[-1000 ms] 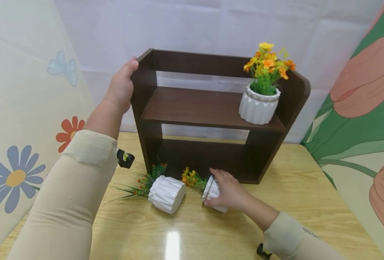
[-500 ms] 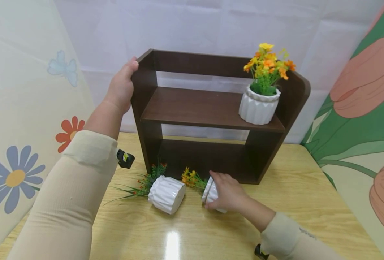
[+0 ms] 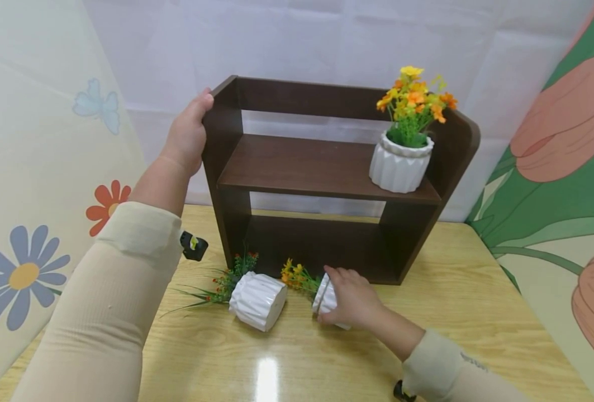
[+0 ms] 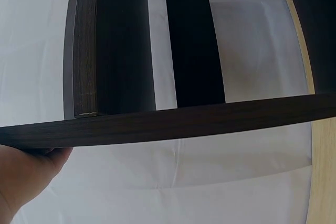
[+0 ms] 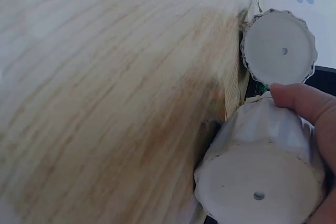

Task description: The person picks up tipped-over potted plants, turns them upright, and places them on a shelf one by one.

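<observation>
At the upper left edge of a dark brown two-tier shelf [image 3: 297,162], my left hand [image 3: 186,137] holds the side panel. The left wrist view shows part of this hand against the panel [image 4: 173,125]; the other fingers are hidden. My right hand [image 3: 354,298] grips a small white ribbed flowerpot [image 3: 327,297] lying on its side, yellow flowers [image 3: 299,276] pointing left. Its round base faces the right wrist camera, with the thumb [image 5: 299,98] over its side. Left of it lies another white flowerpot [image 3: 257,300] with red-dotted greenery [image 3: 231,279].
A third white flowerpot [image 3: 401,163], with orange and yellow flowers, stands upright on the right end of the upper tier. The shelf stands on a wooden table [image 3: 478,312] before a white cloth [image 3: 286,39]. Floral panels [image 3: 40,139] flank both sides.
My right wrist and sleeve have shifted slightly left, the hand staying on the flowerpot. The left hand, shelf and other pots look unmoved.
</observation>
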The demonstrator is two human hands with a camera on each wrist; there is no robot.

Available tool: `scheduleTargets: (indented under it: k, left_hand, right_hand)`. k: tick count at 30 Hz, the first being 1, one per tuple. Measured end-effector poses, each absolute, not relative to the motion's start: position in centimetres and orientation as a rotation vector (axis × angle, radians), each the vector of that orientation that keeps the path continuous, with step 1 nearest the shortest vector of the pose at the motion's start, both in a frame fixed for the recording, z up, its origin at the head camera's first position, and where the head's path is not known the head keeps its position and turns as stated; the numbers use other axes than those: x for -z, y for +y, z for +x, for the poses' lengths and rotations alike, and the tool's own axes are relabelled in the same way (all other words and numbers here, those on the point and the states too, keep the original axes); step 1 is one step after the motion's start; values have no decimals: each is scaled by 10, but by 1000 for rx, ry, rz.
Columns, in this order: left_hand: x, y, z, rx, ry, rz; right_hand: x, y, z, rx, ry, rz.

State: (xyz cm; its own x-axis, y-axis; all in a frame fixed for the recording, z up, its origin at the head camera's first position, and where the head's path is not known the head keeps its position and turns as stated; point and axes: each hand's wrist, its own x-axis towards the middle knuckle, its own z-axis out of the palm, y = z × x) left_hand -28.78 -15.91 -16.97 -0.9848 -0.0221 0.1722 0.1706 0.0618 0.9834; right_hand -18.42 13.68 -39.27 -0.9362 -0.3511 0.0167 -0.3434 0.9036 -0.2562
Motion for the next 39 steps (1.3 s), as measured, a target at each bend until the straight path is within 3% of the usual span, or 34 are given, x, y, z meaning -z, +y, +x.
scheduleTargets:
  k: [22, 39]
  left_hand:
    - [170, -159, -287, 2073, -2164, -153]
    - [169, -157, -287, 2068, -2171, -136]
  right_hand:
    - [410, 166, -170, 750, 3133, -561]
    - [429, 198, -161, 1204, 3009, -412]
